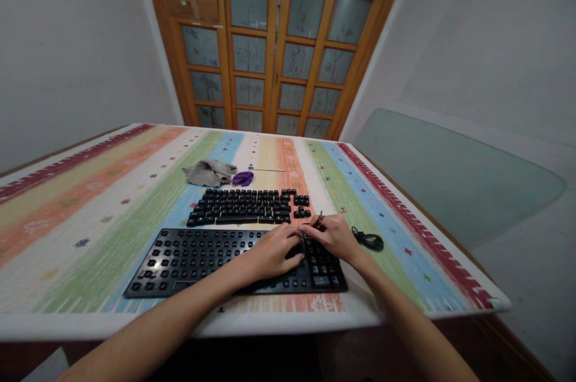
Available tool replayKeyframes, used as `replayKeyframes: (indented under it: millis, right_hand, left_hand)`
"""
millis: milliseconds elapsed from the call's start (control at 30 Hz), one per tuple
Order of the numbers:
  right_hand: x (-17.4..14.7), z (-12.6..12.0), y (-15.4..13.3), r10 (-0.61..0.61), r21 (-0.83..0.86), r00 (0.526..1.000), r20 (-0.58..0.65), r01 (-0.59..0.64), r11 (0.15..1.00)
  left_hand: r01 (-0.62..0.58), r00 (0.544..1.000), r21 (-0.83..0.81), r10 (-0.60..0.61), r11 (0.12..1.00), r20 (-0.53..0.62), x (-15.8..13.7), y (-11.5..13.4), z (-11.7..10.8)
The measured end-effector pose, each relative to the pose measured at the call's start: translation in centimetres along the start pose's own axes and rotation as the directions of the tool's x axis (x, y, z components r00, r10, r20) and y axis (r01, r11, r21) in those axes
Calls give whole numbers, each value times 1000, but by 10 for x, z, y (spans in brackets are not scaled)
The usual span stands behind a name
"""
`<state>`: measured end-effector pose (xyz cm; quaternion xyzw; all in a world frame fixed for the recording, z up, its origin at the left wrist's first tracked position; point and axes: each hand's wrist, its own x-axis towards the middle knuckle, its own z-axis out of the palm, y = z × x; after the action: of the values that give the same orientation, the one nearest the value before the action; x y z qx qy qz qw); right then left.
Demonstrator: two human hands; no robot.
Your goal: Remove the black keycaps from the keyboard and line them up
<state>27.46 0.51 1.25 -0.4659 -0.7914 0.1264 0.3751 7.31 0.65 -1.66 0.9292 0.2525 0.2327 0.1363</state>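
A black keyboard (pixel 202 256) lies along the near side of the table. Bare key positions fill its left and middle, while keycaps sit on the number pad at its right end. My left hand (pixel 279 250) rests over the right-middle part of the keyboard, thumb and index finger apart. Beside it, above the keyboard's upper right, my right hand (pixel 335 236) is closed in a pinch on a thin brownish tool (pixel 318 220); its exact kind is unclear. Loose black keycaps (pixel 243 205) stand in keyboard-like rows just behind the keyboard.
A grey cloth (pixel 209 173) and a purple bundle (pixel 243 178) lie behind the keycaps, with a thin rod (pixel 267 170) near them. To the right is a coiled black cable (pixel 368 239). A striped tablecloth (pixel 135 208) covers the table; wooden glass-paned doors (pixel 274 46) stand beyond.
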Motion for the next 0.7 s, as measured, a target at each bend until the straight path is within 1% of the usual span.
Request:
replayKeyframes:
  millis: [267, 400, 567, 700]
  right_hand:
    - [16, 2, 9, 66, 108, 996, 60, -72, 991]
    - [17, 6, 15, 136, 182, 987, 88, -150, 972]
    - [18, 9, 23, 268, 245, 952, 148, -298, 923]
    - [20, 7, 25, 285, 274, 947, 148, -316, 908]
  left_hand:
    - [-8, 1000, -14, 8, 1000, -22, -1, 1, 1]
    - [1, 1000, -16, -2, 1000, -23, -1, 1, 1]
    - [-4, 1000, -42, 4, 999, -23, -2, 0, 1]
    - [12, 1000, -64, -13, 998, -24, -2, 1, -2]
